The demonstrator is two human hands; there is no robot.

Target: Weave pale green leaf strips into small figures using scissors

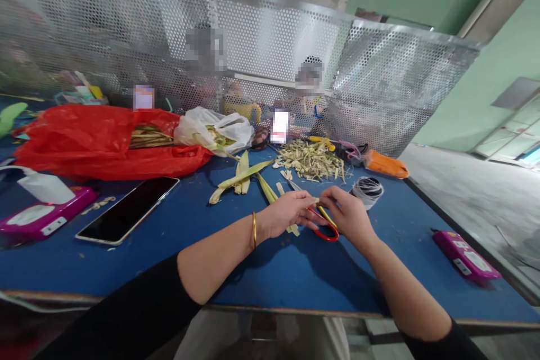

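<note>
My left hand (289,214), with a gold bangle at the wrist, pinches a small pale green husk strip (316,201) at its fingertips. Close against it, my right hand (348,215) has thumb and forefinger closed at the strip's other side; the fingers partly hide it. Under both hands lie scissors (331,234) with red and yellow handles, blades pointing away from me. Long green husk leaves (242,175) rest beyond my left hand. A heap of cut husk pieces (312,158) lies farther back, and a spool of pale thread (368,191) stands right of my right hand.
On the left are a red plastic bag (97,149), a white bag (219,129), a smartphone (130,211) and a magenta box (46,216). A second magenta box (466,256) and an orange packet (386,164) lie right. A perforated metal screen (270,28) borders the back.
</note>
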